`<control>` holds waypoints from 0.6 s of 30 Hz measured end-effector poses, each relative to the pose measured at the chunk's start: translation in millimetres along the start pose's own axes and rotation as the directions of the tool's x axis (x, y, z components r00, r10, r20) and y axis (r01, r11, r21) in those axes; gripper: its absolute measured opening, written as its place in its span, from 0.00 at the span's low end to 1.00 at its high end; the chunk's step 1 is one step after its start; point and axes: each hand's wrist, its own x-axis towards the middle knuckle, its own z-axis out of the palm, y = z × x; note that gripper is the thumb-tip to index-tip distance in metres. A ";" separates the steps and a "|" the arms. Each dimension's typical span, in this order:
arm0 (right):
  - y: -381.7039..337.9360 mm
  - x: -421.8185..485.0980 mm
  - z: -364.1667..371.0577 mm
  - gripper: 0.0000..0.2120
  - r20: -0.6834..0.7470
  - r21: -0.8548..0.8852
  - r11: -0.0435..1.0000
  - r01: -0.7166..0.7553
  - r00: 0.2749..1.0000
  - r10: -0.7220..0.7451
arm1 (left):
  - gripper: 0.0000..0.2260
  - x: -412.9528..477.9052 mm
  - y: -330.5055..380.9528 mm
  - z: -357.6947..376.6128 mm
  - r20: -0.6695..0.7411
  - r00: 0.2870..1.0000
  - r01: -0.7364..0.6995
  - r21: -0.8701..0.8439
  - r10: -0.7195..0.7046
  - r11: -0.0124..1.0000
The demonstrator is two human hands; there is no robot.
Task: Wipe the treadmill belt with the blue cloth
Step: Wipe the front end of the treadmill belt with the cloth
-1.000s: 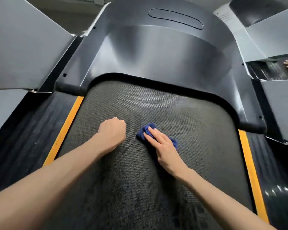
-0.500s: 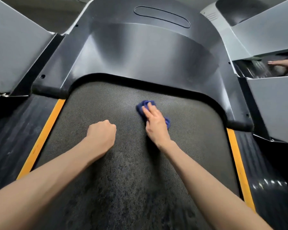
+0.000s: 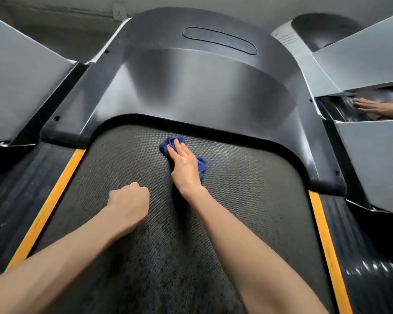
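Surface: dark textured treadmill belt [image 3: 247,200].
Cloth: crumpled blue cloth [image 3: 168,143], belt's 12 o'clock end.
Right hand [image 3: 184,166]: straight fingers press cloth.
Left hand [image 3: 128,205]: empty fist, cloth's 7 o'clock.

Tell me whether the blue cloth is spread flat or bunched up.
Bunched up: the blue cloth shows creased lumps either side of the right hand pressing it on the belt.

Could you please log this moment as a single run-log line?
phase: wiping | right hand: pressing blue cloth flat on treadmill belt, close to motor cover | left hand: fist resting on belt
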 end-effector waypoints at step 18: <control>67.4 -56.8 -49.7 0.35 0.071 -0.070 0.997 0.018 0.997 -0.013 | 0.13 -8.8 3.5 -1.6 0.026 1.000 0.014 0.080 -0.017 0.997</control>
